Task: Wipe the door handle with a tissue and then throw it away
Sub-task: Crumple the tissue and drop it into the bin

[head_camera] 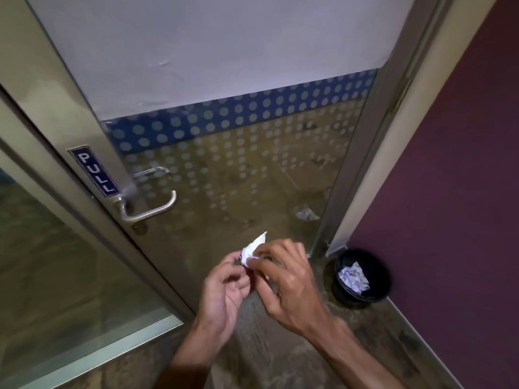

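A small white tissue (253,247) is pinched between both my hands below the middle of the view. My left hand (224,287) grips it from the left and my right hand (286,279) from the right, fingers closed on it. The silver door handle (153,207) sits on the glass door (238,169) up and to the left of my hands, apart from them. A black waste bin (379,287) with crumpled paper inside stands on the floor at the right, by the door frame.
A blue PULL sign (94,171) is fixed on the metal door stile above the handle. A dark purple wall (449,178) runs along the right. A crumpled paper scrap (306,214) shows through the glass on the floor beyond.
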A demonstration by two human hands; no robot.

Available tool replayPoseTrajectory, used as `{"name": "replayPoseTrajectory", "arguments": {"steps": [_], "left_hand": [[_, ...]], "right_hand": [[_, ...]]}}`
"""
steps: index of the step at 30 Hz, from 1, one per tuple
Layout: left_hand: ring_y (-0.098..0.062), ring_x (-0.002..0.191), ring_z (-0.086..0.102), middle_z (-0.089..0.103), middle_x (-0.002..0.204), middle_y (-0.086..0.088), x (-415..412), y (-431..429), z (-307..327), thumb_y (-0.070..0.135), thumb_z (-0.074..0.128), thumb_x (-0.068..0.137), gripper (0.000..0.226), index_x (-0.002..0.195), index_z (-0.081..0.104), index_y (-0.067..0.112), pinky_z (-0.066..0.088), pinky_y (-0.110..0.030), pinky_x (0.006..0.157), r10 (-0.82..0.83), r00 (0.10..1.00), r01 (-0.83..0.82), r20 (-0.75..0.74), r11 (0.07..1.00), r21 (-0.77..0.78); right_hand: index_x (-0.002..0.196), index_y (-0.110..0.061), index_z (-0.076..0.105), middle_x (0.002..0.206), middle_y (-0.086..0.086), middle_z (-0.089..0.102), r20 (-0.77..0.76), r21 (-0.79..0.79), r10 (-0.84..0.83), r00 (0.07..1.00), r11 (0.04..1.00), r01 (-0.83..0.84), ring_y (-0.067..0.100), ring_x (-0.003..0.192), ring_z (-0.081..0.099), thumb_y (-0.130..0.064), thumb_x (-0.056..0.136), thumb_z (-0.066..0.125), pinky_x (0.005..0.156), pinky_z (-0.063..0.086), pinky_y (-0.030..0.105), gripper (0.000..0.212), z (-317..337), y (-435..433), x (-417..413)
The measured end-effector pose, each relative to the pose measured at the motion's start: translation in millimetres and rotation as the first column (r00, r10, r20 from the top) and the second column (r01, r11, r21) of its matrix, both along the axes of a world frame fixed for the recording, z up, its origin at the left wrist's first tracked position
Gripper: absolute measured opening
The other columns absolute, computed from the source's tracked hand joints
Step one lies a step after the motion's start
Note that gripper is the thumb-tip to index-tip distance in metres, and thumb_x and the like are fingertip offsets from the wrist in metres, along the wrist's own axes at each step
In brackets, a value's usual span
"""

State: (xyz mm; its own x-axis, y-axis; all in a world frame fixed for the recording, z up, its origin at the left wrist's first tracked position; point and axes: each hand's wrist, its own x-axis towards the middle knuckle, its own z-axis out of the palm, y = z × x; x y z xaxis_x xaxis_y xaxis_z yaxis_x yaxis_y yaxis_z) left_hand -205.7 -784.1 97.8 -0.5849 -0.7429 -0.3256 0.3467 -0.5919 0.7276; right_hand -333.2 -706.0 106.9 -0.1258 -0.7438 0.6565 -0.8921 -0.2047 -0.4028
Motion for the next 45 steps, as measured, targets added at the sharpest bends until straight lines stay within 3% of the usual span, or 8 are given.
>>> {"name": "replayPoseTrajectory", "arguments": {"steps": [4, 7, 12, 18, 25, 40, 43, 45], "left_hand": [[-0.021, 0.09, 0.078, 0.077, 0.106, -0.021, -40, 27, -1, 0.023, 0.069, 0.092, 0.025, 0.109, 0.07, 0.005, 0.063, -0.029, 0.076, -0.002, 1.0, 0.002, 0.019, 1.0, 0.026], [-0.02, 0.087, 0.079, 0.078, 0.097, -0.014, -68, 43, -4, 0.018, 0.07, 0.086, 0.022, 0.105, 0.069, 0.006, 0.063, -0.027, 0.073, 0.0, 0.999, 0.0, 0.049, 1.0, 0.005], [-0.033, 0.102, 0.078, 0.077, 0.11, -0.026, -110, 67, -11, 0.019, 0.07, 0.087, 0.037, 0.117, 0.058, -0.001, 0.064, -0.03, 0.081, -0.053, 0.996, 0.054, 0.074, 0.999, -0.006], [-0.036, 0.108, 0.071, 0.077, 0.114, -0.024, -149, 88, -24, 0.029, 0.081, 0.08, 0.033, 0.107, 0.074, 0.012, 0.051, -0.051, 0.108, -0.176, 0.962, 0.206, 0.211, 0.969, -0.133], [-0.025, 0.084, 0.076, 0.078, 0.103, -0.025, -193, 75, -44, 0.008, 0.081, 0.07, 0.044, 0.112, 0.069, 0.001, 0.065, -0.028, 0.08, -0.22, 0.945, 0.244, 0.242, 0.967, -0.073], [-0.027, 0.099, 0.079, 0.08, 0.104, -0.019, -291, 19, -89, 0.003, 0.061, 0.092, 0.02, 0.11, 0.066, -0.004, 0.064, -0.034, 0.091, -0.553, 0.808, 0.559, 0.201, 0.829, 0.033], [-0.022, 0.096, 0.079, 0.082, 0.098, -0.011, -315, 12, -105, 0.01, 0.059, 0.103, 0.019, 0.113, 0.067, -0.003, 0.065, -0.034, 0.087, -0.547, 0.791, 0.55, 0.275, 0.832, 0.073], [-0.023, 0.103, 0.077, 0.081, 0.108, -0.012, -332, 8, -118, 0.026, 0.073, 0.088, 0.036, 0.116, 0.074, 0.004, 0.062, -0.036, 0.097, -0.472, 0.777, 0.537, 0.418, 0.842, -0.049]], "right_hand": [[0.097, -0.011, 0.076, 0.116, -0.003, 0.073, -0.034, 0.056, 0.039, 0.999, 0.998, -0.037, 0.022, 0.103, 0.06, -0.006, 0.076, 0.071, 0.082, 0.044, 0.043, 0.022, 2, 38, -39], [0.1, -0.01, 0.078, 0.12, -0.001, 0.073, 0.121, 0.087, 0.005, 0.993, 0.996, -0.015, 0.021, 0.105, 0.062, -0.002, 0.082, 0.073, 0.083, 0.047, 0.044, 0.02, 3, 64, -67], [0.119, -0.011, 0.073, 0.122, -0.002, 0.068, 0.411, 0.161, -0.107, 0.906, 0.986, 0.043, 0.011, 0.115, 0.063, -0.008, 0.092, 0.073, 0.096, 0.052, 0.031, 0.027, 13, 95, -119], [0.131, -0.021, 0.069, 0.13, -0.007, 0.061, 0.453, 0.307, -0.177, 0.874, 0.951, 0.033, 0.005, 0.116, 0.06, -0.02, 0.096, 0.071, 0.093, 0.044, 0.011, 0.035, 11, 110, -164], [0.119, -0.015, 0.077, 0.124, -0.003, 0.069, 0.397, 0.39, -0.278, 0.875, 0.914, 0.113, 0.0, 0.113, 0.061, -0.018, 0.089, 0.078, 0.098, 0.041, 0.006, 0.03, -7, 113, -202], [0.097, -0.01, 0.083, 0.103, -0.003, 0.078, 0.457, 0.394, -0.521, 0.72, 0.845, 0.362, 0.006, 0.096, 0.071, -0.004, 0.083, 0.079, 0.089, 0.057, 0.029, 0.016, -75, 93, -271], [0.093, -0.013, 0.083, 0.099, -0.011, 0.076, 0.475, 0.4, -0.584, 0.659, 0.81, 0.429, 0.004, 0.096, 0.07, -0.004, 0.082, 0.078, 0.086, 0.058, 0.03, 0.015, -94, 93, -288], [0.093, -0.013, 0.083, 0.099, -0.008, 0.077, 0.489, 0.418, -0.625, 0.608, 0.78, 0.466, 0.005, 0.095, 0.071, 0.0, 0.08, 0.076, 0.083, 0.059, 0.029, 0.019, -110, 95, -302]]}}
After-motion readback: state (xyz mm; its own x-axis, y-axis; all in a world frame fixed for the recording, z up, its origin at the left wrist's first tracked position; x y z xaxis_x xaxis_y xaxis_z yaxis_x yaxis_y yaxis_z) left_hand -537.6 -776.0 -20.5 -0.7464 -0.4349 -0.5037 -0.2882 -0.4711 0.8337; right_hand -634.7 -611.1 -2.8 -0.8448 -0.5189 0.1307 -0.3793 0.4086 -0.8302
